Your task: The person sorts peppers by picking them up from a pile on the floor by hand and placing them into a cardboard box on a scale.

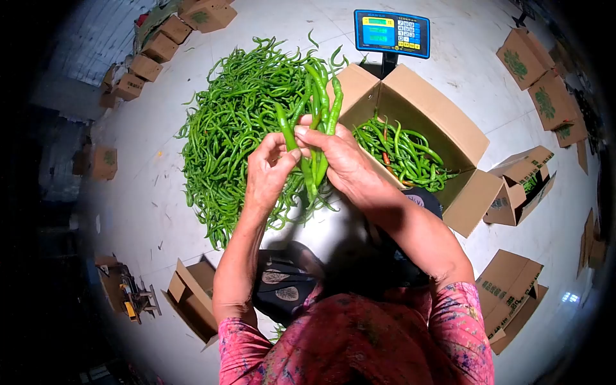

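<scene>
Several long green chili peppers point(334, 108) stand bunched between my two hands, over the near right edge of a big heap of green chili peppers point(237, 122) on the floor. My right hand point(337, 151) is wrapped round most of the bunch, its thumb pressed across the stems. With thumb and fingers my left hand point(273, 163) pinches one chili pepper point(286, 128) at the bunch's left side. Just right of my hands, an open cardboard box point(436, 106) holds more green chili peppers point(407, 154), with a few reddish ones among them.
Behind the box rises a scale display point(392, 33) on a post. Open cardboard boxes stand at the right point(521, 186), lower right point(510, 295) and lower left point(196, 295). More cartons point(160, 47) line the far left, others point(545, 90) the far right. My knees flank the floor before me.
</scene>
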`<state>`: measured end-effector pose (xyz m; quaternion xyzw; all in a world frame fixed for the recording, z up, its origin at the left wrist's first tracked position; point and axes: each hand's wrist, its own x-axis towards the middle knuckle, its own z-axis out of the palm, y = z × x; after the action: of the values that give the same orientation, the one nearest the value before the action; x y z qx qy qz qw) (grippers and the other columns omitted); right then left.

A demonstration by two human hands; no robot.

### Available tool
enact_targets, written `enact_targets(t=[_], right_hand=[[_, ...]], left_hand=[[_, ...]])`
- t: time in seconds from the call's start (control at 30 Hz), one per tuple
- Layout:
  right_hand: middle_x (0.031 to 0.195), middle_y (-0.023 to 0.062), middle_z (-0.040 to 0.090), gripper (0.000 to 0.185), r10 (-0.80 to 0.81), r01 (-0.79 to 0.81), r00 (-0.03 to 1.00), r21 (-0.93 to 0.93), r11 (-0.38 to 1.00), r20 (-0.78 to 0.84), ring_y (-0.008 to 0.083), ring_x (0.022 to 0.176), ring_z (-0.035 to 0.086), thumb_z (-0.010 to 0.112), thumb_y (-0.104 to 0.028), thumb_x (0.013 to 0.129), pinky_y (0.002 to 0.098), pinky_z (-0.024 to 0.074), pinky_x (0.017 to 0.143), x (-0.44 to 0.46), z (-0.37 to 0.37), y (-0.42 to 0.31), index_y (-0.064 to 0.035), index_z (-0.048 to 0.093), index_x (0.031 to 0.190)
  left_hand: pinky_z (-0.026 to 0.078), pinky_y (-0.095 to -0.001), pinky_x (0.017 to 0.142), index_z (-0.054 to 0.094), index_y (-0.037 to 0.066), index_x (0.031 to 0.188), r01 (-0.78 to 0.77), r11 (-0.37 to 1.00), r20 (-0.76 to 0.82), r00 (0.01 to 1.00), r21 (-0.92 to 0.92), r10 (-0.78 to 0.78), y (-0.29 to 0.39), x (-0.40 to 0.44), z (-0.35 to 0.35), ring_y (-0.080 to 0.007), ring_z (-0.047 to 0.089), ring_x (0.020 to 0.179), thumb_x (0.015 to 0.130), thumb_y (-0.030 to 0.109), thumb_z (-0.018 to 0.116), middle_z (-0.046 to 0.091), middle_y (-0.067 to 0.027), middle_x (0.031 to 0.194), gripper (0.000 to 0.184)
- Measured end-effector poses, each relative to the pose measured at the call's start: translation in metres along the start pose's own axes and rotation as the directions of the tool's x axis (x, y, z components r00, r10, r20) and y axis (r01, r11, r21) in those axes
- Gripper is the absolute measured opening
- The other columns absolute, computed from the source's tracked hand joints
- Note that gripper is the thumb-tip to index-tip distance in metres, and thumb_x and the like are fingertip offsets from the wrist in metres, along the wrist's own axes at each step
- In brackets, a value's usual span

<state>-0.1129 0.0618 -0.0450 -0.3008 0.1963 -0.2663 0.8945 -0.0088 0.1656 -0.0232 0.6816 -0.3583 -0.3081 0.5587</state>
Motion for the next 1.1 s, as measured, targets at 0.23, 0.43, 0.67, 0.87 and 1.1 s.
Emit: enact_targets(t=[0.23,0.43,0.67,0.87,1.1], right_hand=[[0.085,0.0012,0.058,0.025,-0.234,0.181,0.952,-0.253,0.951,-0.198,0.0111,0.076,0.054,0.067,-0.015,0.083,0.0282,0.0441,0.069,-0.005,0.004,-0.015,-0.006,0.055,0.103],[0.093,0.0095,0.061,0.041,-0.315,0.338,0.93,-0.771,0.539,0.188,0.019,0.088,0.061,0.066,-0.012,0.082,0.0341,0.0501,0.078,-0.032,0.026,-0.022,-0.005,0.05,0.119],[0.092,0.0071,0.057,0.045,-0.082,0.478,0.748,-0.449,0.755,0.659,0.0172,0.082,0.059,0.066,-0.018,0.087,0.0323,0.0498,0.074,-0.044,0.019,-0.022,-0.0011,0.045,0.123],[0.091,0.0031,0.056,0.04,0.182,-0.053,0.745,-0.214,0.975,0.641,0.0087,0.077,0.055,0.065,-0.018,0.09,0.0239,0.0472,0.068,-0.056,0.014,-0.05,-0.0028,0.048,0.123],[0.093,0.0046,0.057,0.044,0.174,-0.072,0.743,-0.181,0.981,0.647,0.0098,0.08,0.056,0.067,-0.019,0.089,0.0254,0.0476,0.071,-0.056,0.007,-0.054,-0.0005,0.048,0.123]], left_hand=[[0.035,-0.0196,0.057,0.06,0.001,0.108,0.084,0.967,-0.041,0.994,-0.24,-0.097,-0.011,0.017,-0.015,-0.0028,0.039,0.06,0.085,0.018,0.059,0.049,0.0065,0.076,0.028],[0.044,-0.0244,0.061,0.063,0.002,0.109,0.12,0.989,0.051,0.992,-0.086,-0.116,-0.023,0.04,-0.003,-0.0086,0.051,0.072,0.088,0.022,0.056,0.06,-0.0005,0.087,0.03],[0.042,-0.0232,0.056,0.061,0.002,0.092,0.143,0.989,0.31,0.943,-0.039,-0.124,-0.025,0.081,0.047,-0.0065,0.047,0.062,0.09,0.019,0.057,0.05,0.0019,0.071,0.018],[0.041,-0.019,0.048,0.06,0.002,0.082,0.213,0.959,0.319,0.937,-0.186,-0.146,-0.036,0.105,0.114,-0.0063,0.049,0.057,0.088,0.018,0.064,0.052,0.0009,0.068,0.017],[0.052,-0.0206,0.055,0.058,0.006,0.076,0.334,0.929,0.299,0.913,-0.159,-0.277,-0.08,0.105,0.185,-0.0065,0.052,0.059,0.089,0.021,0.066,0.053,0.0011,0.069,0.021]])
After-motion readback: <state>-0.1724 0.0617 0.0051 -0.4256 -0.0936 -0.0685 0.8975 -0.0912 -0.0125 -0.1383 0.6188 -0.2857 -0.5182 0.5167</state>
